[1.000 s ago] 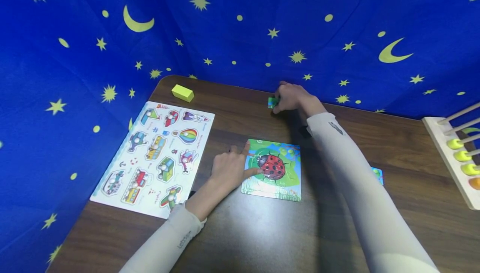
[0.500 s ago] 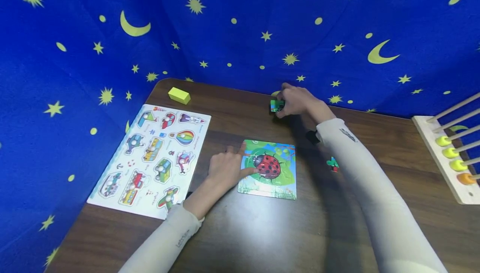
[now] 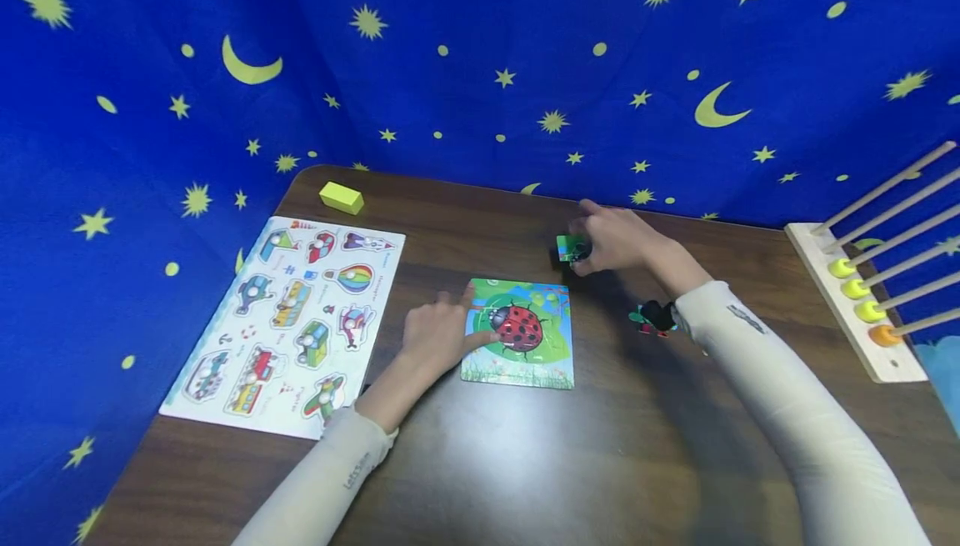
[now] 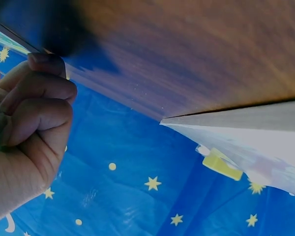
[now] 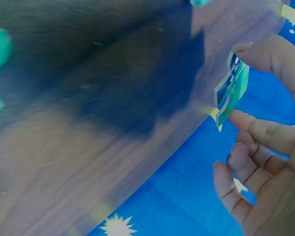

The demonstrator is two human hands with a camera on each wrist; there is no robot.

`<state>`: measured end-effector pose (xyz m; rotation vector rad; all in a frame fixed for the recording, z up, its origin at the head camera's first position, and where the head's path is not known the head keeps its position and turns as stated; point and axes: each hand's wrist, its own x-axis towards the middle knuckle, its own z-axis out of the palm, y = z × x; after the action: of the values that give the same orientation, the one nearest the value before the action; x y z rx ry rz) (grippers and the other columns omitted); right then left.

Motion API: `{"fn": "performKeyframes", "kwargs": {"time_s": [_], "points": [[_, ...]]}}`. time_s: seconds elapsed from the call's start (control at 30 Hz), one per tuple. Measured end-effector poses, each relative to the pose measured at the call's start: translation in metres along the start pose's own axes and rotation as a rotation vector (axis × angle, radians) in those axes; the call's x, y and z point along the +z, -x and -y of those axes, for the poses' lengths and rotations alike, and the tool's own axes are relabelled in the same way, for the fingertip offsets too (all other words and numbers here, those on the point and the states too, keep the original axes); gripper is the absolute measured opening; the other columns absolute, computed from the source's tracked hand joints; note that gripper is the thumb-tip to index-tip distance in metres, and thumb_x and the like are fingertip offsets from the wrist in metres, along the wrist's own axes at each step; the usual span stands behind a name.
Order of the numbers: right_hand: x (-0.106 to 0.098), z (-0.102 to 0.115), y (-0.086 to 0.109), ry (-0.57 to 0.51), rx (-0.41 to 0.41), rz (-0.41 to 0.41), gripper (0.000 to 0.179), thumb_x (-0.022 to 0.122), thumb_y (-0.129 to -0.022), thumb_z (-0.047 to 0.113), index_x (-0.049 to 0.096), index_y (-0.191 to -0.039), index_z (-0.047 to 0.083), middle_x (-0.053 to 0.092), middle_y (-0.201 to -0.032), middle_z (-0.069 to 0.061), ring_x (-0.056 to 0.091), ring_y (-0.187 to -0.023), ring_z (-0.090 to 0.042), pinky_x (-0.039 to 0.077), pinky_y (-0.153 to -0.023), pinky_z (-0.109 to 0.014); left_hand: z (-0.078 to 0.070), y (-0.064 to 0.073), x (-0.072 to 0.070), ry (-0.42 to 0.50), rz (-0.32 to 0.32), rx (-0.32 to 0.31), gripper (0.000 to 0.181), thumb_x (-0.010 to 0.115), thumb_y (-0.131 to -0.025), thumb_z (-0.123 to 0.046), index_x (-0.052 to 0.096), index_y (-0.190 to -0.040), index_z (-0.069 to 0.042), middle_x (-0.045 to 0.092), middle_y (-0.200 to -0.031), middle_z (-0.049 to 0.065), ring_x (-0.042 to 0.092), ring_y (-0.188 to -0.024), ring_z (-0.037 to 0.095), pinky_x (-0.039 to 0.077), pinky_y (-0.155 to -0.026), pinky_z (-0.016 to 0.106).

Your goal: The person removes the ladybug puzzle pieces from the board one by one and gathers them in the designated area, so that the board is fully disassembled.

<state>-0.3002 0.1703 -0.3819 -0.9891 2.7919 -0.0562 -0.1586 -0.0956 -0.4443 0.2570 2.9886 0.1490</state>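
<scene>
A square ladybug jigsaw puzzle (image 3: 521,333) lies flat on the table. My left hand (image 3: 435,331) rests at its left edge, thumb stretched onto the picture and index finger along the upper left corner. The left wrist view shows the other fingers (image 4: 44,91) bent. Over the table's far part, my right hand (image 3: 618,237) pinches a green and blue puzzle piece (image 5: 233,88) between thumb and index finger, the remaining fingers loosely bent. A loose red and green puzzle piece (image 3: 645,325) lies below the right wrist, partly hidden by the dark wrist camera.
To the left lies a white vehicle peg board (image 3: 300,321), with a yellow block (image 3: 341,197) behind it. A wooden bead frame (image 3: 862,304) with rods stands at the right edge. A blue star-patterned cloth (image 3: 420,87) hangs behind the table.
My right hand has come nearer and slightly right, away from the back edge, with the puzzle piece in its fingers. The left hand stays at the ladybug puzzle. The view has turned right.
</scene>
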Motion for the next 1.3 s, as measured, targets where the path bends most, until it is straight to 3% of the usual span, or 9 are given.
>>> {"fn": "performKeyframes", "kwargs": {"time_s": [0.23, 0.37, 0.43, 0.47, 0.6, 0.67, 0.8, 1.0, 1.3], "points": [[0.008, -0.003, 0.035, 0.006, 0.048, 0.032, 0.041, 0.08, -0.075, 0.04, 0.073, -0.087, 0.001, 0.042, -0.146, -0.036, 0.053, -0.06, -0.022, 0.049, -0.067, -0.046, -0.001, 0.0, -0.001, 0.011, 0.015, -0.006, 0.093, 0.059, -0.084, -0.073, 0.037, -0.154, -0.016, 0.062, -0.129, 0.023, 0.052, -0.058, 0.02, 0.039, -0.047, 0.031], [0.016, -0.004, 0.051, -0.016, 0.043, 0.038, 0.054, 0.079, -0.076, 0.039, 0.072, -0.11, -0.003, 0.039, -0.146, -0.038, 0.046, -0.051, -0.016, 0.046, -0.063, -0.041, -0.001, 0.0, -0.001, 0.015, 0.018, -0.005, 0.093, 0.059, -0.084, -0.073, 0.037, -0.154, -0.016, 0.061, -0.131, 0.024, 0.051, -0.057, 0.02, 0.038, -0.047, 0.03], [0.02, -0.005, 0.058, -0.028, 0.045, 0.045, 0.046, 0.079, -0.076, 0.038, 0.074, -0.098, -0.002, 0.039, -0.146, -0.038, 0.037, -0.046, -0.014, 0.042, -0.06, -0.038, 0.0, 0.0, -0.001, 0.016, 0.018, -0.005, 0.093, 0.059, -0.084, -0.073, 0.037, -0.154, -0.016, 0.061, -0.131, 0.024, 0.052, -0.058, 0.02, 0.038, -0.047, 0.03], [0.023, -0.004, 0.061, -0.03, 0.04, 0.038, 0.048, 0.079, -0.076, 0.037, 0.073, -0.103, -0.002, 0.043, -0.144, -0.036, 0.037, -0.047, -0.013, 0.041, -0.058, -0.037, 0.0, 0.0, -0.001, 0.016, 0.02, -0.006, 0.093, 0.059, -0.084, -0.073, 0.037, -0.154, -0.016, 0.061, -0.132, 0.024, 0.052, -0.058, 0.021, 0.038, -0.047, 0.03], [0.032, -0.004, 0.07, -0.015, 0.023, 0.011, 0.041, 0.08, -0.073, 0.037, 0.072, -0.091, 0.002, 0.057, -0.126, -0.024, 0.04, -0.054, -0.015, 0.04, -0.055, -0.037, 0.001, 0.0, -0.002, 0.025, 0.025, -0.005, 0.093, 0.059, -0.084, -0.072, 0.037, -0.154, -0.015, 0.059, -0.133, 0.026, 0.053, -0.059, 0.022, 0.039, -0.047, 0.031], [0.035, -0.003, 0.074, -0.007, 0.014, -0.002, 0.051, 0.081, -0.071, 0.037, 0.071, -0.104, 0.0, 0.056, -0.113, -0.016, 0.044, -0.059, -0.015, 0.04, -0.055, -0.036, 0.001, 0.0, -0.002, 0.033, 0.027, -0.004, 0.092, 0.06, -0.085, -0.071, 0.038, -0.154, -0.015, 0.058, -0.135, 0.027, 0.053, -0.058, 0.022, 0.039, -0.047, 0.032], [0.039, -0.003, 0.08, -0.009, 0.021, -0.002, 0.057, 0.081, -0.069, 0.039, 0.071, -0.11, 0.0, 0.053, -0.104, -0.011, 0.045, -0.062, -0.014, 0.037, -0.054, -0.031, 0.0, -0.001, -0.003, 0.035, 0.028, 0.0, 0.092, 0.06, -0.085, -0.071, 0.037, -0.154, -0.015, 0.057, -0.136, 0.027, 0.053, -0.056, 0.021, 0.04, -0.047, 0.032], [0.043, -0.002, 0.083, -0.033, 0.018, -0.032, 0.051, 0.084, -0.068, 0.039, 0.072, -0.099, 0.001, 0.052, -0.097, -0.008, 0.046, -0.06, -0.013, 0.037, -0.052, -0.028, 0.0, -0.001, -0.002, 0.038, 0.031, 0.0, 0.092, 0.059, -0.085, -0.071, 0.037, -0.154, -0.015, 0.056, -0.137, 0.027, 0.052, -0.055, 0.021, 0.039, -0.048, 0.031], [0.049, 0.001, 0.084, -0.048, 0.0, -0.033, 0.063, 0.084, -0.069, 0.039, 0.071, -0.114, -0.004, 0.05, -0.095, -0.007, 0.046, -0.063, -0.012, 0.039, -0.054, -0.027, -0.001, -0.002, -0.004, 0.024, 0.04, -0.005, 0.093, 0.058, -0.084, -0.073, 0.036, -0.155, -0.016, 0.06, -0.132, 0.025, 0.052, -0.057, 0.021, 0.036, -0.048, 0.03]]}}
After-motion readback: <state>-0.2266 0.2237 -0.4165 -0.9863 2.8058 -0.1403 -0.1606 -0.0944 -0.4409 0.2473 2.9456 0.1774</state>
